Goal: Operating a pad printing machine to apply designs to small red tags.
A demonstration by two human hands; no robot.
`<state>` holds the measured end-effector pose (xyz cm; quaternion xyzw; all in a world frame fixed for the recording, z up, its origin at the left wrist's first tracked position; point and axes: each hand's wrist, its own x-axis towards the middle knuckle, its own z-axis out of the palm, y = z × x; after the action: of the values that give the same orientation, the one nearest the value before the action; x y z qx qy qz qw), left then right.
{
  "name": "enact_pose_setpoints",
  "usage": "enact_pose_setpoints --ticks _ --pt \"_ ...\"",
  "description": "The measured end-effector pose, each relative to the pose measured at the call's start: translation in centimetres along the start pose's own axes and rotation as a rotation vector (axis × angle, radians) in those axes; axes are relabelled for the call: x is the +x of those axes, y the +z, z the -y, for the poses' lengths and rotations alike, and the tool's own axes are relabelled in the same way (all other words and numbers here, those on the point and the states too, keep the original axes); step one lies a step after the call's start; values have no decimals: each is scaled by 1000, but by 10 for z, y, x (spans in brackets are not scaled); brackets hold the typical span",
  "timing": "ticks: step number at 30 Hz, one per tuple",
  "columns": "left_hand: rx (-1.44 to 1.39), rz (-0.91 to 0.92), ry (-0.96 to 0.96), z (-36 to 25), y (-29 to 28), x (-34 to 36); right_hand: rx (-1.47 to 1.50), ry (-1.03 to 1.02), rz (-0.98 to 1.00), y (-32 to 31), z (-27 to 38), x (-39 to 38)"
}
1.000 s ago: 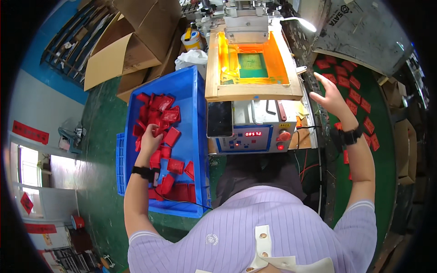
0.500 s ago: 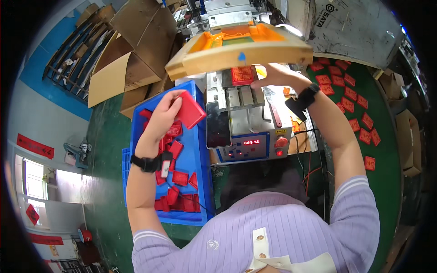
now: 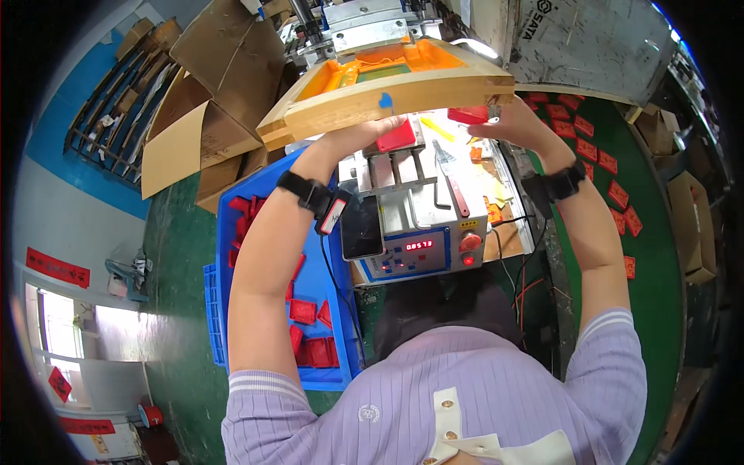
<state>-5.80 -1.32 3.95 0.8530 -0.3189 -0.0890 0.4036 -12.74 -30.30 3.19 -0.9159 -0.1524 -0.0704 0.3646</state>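
Observation:
My left hand [image 3: 363,133] is closed on a plain red rectangular piece [image 3: 397,139] on the metal jig [image 3: 403,170], just below the wooden screen frame [image 3: 325,115] with its orange-coated inside. My right hand [image 3: 511,124] grips another red piece [image 3: 468,115] to the right of the jig, partly hidden by the frame. The frame is part of a printing machine; its control box [image 3: 404,252] with red display and buttons faces me.
A blue tray [image 3: 335,325] of red pieces lies at left, beside cardboard boxes [image 3: 177,151]. A black phone [image 3: 361,229], a scraper [image 3: 453,182] and cables are on and around the box. Red printed pieces [image 3: 608,164] lie spread on a green surface at right.
My left hand took a red piece from the tray and moved it up to the jig. My right hand reached under the frame and moved rightward with the piece that sat on the jig.

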Motion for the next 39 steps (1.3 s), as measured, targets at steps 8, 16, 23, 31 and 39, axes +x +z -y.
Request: enact_pose_setpoints --ticks 8,16,23,31,39 --pt "753 290 356 19 20 7 120 -62 -187 -17 -26 -56" --pt "-21 295 366 -44 33 -105 219 358 -208 -36 -74 -157" --pt "-305 -201 213 17 -21 -190 177 596 -610 -73 -206 -310" --pt "-104 -553 -235 77 -46 -238 -331 1183 -656 -117 -330 -417" --pt "560 -103 -539 241 -4 -278 -357 752 -480 -116 -304 -274"
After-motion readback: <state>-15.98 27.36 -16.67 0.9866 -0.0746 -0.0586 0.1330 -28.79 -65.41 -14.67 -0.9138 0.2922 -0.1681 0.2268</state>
